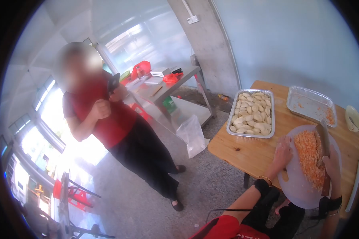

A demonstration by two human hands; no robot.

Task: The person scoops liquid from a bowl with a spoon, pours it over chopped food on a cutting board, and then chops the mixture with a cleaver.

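Note:
My left hand is at the left edge of a white cutting board, with its fingers closed on the rim. Chopped orange and white filling covers the middle of the board. In my right hand is a cleaver, its blade standing along the right side of the filling. The brown handle points toward me, partly hidden by the hand. The near end of the board reaches past the table's front edge, above my legs.
A foil tray of dumplings and a foil tray with filling scraps sit on the wooden table. A pale bowl and a white rod lie at right. A person stands left, near a metal table.

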